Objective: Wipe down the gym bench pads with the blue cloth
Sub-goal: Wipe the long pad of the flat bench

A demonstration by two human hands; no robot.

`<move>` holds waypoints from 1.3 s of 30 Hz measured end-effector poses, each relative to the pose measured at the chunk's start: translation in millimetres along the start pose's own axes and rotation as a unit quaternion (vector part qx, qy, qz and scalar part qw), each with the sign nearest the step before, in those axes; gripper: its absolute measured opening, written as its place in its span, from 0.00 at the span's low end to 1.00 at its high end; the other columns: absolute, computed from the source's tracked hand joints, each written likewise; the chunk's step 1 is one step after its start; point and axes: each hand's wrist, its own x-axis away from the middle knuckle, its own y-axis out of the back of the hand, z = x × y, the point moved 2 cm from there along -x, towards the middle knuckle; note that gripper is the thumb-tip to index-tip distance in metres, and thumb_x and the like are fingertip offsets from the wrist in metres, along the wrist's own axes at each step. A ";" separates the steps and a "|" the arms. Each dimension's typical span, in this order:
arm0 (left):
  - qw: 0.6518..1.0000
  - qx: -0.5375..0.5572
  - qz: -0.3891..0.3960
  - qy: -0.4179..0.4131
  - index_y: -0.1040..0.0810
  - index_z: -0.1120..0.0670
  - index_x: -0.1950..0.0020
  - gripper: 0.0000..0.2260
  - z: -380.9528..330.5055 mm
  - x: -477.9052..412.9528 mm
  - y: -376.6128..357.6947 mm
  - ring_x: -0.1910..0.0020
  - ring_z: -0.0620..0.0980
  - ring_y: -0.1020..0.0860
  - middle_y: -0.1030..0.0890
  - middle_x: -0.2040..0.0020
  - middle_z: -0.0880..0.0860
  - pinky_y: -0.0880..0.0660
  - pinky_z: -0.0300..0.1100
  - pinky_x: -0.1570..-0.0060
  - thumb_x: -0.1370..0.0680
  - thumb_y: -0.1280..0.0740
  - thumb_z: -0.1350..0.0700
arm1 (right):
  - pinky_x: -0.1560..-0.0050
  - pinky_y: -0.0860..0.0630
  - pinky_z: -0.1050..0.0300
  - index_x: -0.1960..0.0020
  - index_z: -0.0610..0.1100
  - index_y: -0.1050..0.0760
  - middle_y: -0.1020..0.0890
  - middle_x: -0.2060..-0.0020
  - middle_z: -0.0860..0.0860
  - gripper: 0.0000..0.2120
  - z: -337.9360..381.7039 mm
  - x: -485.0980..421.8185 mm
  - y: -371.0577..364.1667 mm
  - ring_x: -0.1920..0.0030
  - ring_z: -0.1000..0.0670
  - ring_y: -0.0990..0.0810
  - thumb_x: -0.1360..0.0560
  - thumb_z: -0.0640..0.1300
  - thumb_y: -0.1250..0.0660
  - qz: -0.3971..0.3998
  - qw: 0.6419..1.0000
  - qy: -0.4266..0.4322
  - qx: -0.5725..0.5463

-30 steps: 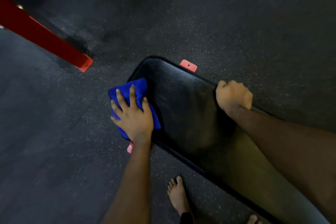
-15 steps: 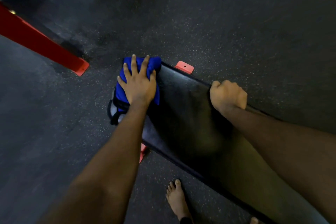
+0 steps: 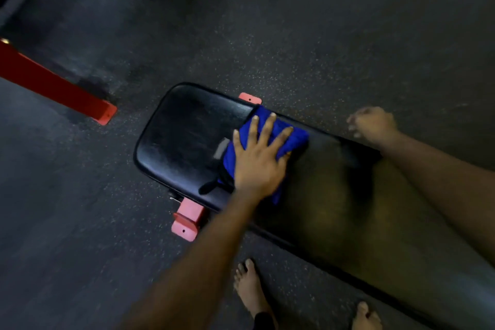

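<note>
**Cloth point(image 3: 296, 140) under my left hand point(image 3: 258, 161) on the bench pad point(image 3: 184, 136)**

My left hand lies flat on the blue cloth. The fingers are straight and fanned apart, and the palm presses the bunched fabric onto the black pad. The cloth sits on top of the pad, close to its far edge and a little back from its rounded end. Blue shows past my fingertips and on the thumb side, and a small tail pokes out beside my wrist. A grey patch and a dark strip show at the cloth's left side; I cannot tell what they are.

The pad is glossy, with faint streaks on the rounded end. It runs away toward the lower right, where it looks dimmer.

My right hand point(image 3: 372, 124) is blurred, just beyond the pad's far edge, with its fingers curled in. I see nothing in it, and I cannot tell whether it touches the edge or closes on anything. Its forearm crosses above the pad.

Two red frame feet stick out from under the pad, one at the far edge point(image 3: 250, 98) just beside the cloth and one at the near edge point(image 3: 187, 220). A red beam point(image 3: 53, 86) lies on the floor point(image 3: 308, 35) well to the left, apart from the bench. The floor is dark and speckled. My bare feet stand on it by the pad's near side, one point(image 3: 250, 289) beside my left forearm and the other point(image 3: 365, 315) at the bottom edge of view.
</note>
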 end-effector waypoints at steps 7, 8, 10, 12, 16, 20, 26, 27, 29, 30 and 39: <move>0.970 0.045 -0.054 0.233 0.40 0.41 0.23 0.24 -55.8 -21.4 1.7 0.21 0.58 0.55 0.50 0.19 0.49 0.57 0.67 0.27 0.19 0.47 0.42 | 0.31 0.35 0.48 0.29 0.37 0.30 0.31 0.28 0.38 0.24 -69.9 46.8 47.3 0.29 0.36 0.33 0.16 0.53 0.44 0.113 0.984 0.031 0.138; 0.978 0.046 -0.047 0.198 0.40 0.41 0.23 0.24 -79.9 -13.4 -2.0 0.21 0.58 0.54 0.50 0.19 0.49 0.58 0.67 0.27 0.19 0.47 0.42 | 0.32 0.34 0.48 0.30 0.37 0.28 0.30 0.29 0.38 0.24 -71.2 44.7 47.9 0.30 0.37 0.32 0.16 0.53 0.44 0.113 0.985 0.038 0.125; 0.997 0.022 -0.006 0.071 0.41 0.41 0.22 0.24 -114.5 4.4 -7.8 0.20 0.56 0.54 0.49 0.19 0.48 0.58 0.65 0.26 0.19 0.48 0.41 | 0.34 0.33 0.49 0.31 0.38 0.27 0.28 0.30 0.39 0.23 -73.9 45.4 52.1 0.31 0.38 0.29 0.16 0.53 0.43 0.120 0.986 0.045 0.102; 0.999 0.001 0.035 -0.027 0.43 0.40 0.22 0.24 -102.7 0.9 -3.7 0.20 0.53 0.55 0.50 0.19 0.47 0.56 0.63 0.25 0.18 0.48 0.41 | 0.33 0.33 0.48 0.31 0.39 0.26 0.27 0.31 0.40 0.21 -76.6 48.5 55.1 0.31 0.39 0.29 0.16 0.52 0.43 0.121 0.987 0.052 0.090; 0.996 0.002 -0.004 0.093 0.40 0.43 0.22 0.23 -52.6 -30.9 2.9 0.20 0.53 0.53 0.46 0.19 0.49 0.55 0.63 0.25 0.18 0.47 0.42 | 0.32 0.34 0.47 0.30 0.38 0.28 0.28 0.30 0.39 0.22 -86.1 47.7 55.4 0.31 0.39 0.30 0.15 0.52 0.46 0.117 0.983 0.087 0.112; 0.981 0.031 -0.049 0.185 0.38 0.43 0.23 0.23 -131.4 -16.4 -11.6 0.21 0.57 0.53 0.46 0.19 0.51 0.57 0.64 0.26 0.19 0.47 0.42 | 0.33 0.33 0.48 0.30 0.41 0.27 0.27 0.31 0.41 0.21 -90.1 40.3 55.4 0.31 0.40 0.29 0.16 0.52 0.45 0.129 0.983 0.092 0.092; 0.999 0.050 -0.006 -0.010 0.37 0.41 0.24 0.24 -151.8 15.4 -18.7 0.20 0.54 0.51 0.45 0.20 0.48 0.55 0.60 0.24 0.20 0.45 0.43 | 0.36 0.32 0.53 0.34 0.40 0.23 0.24 0.33 0.40 0.18 -88.6 37.3 57.0 0.32 0.39 0.28 0.17 0.49 0.41 0.099 0.987 0.091 0.089; 0.999 0.039 -0.005 -0.002 0.37 0.42 0.24 0.24 -135.7 6.0 -16.4 0.21 0.54 0.51 0.44 0.20 0.49 0.54 0.60 0.25 0.20 0.45 0.43 | 0.35 0.32 0.53 0.34 0.40 0.23 0.24 0.32 0.40 0.18 -88.9 36.7 56.8 0.32 0.40 0.28 0.17 0.49 0.41 0.099 0.986 0.092 0.093; 0.998 0.007 -0.030 0.050 0.35 0.44 0.24 0.23 -99.1 -24.6 -8.8 0.21 0.56 0.48 0.40 0.21 0.51 0.51 0.62 0.26 0.20 0.46 0.43 | 0.32 0.35 0.52 0.33 0.41 0.23 0.26 0.30 0.42 0.18 -91.1 34.5 55.5 0.30 0.41 0.30 0.16 0.49 0.42 0.106 0.985 0.098 0.100; 0.996 -0.005 -0.032 0.084 0.34 0.46 0.25 0.23 -80.1 -41.9 -2.9 0.22 0.57 0.46 0.38 0.22 0.52 0.50 0.63 0.26 0.19 0.46 0.43 | 0.31 0.36 0.51 0.33 0.41 0.24 0.27 0.30 0.43 0.19 -92.1 33.4 53.1 0.29 0.41 0.31 0.16 0.49 0.44 0.110 0.983 0.106 0.106; 0.996 -0.050 0.067 -0.021 0.25 0.47 0.35 0.18 -112.9 -75.4 5.7 0.34 0.56 0.29 0.22 0.35 0.52 0.42 0.57 0.32 0.20 0.45 0.43 | 0.39 0.30 0.48 0.37 0.38 0.23 0.23 0.37 0.41 0.19 -93.1 39.9 45.5 0.37 0.39 0.26 0.15 0.47 0.48 0.061 0.985 0.121 0.112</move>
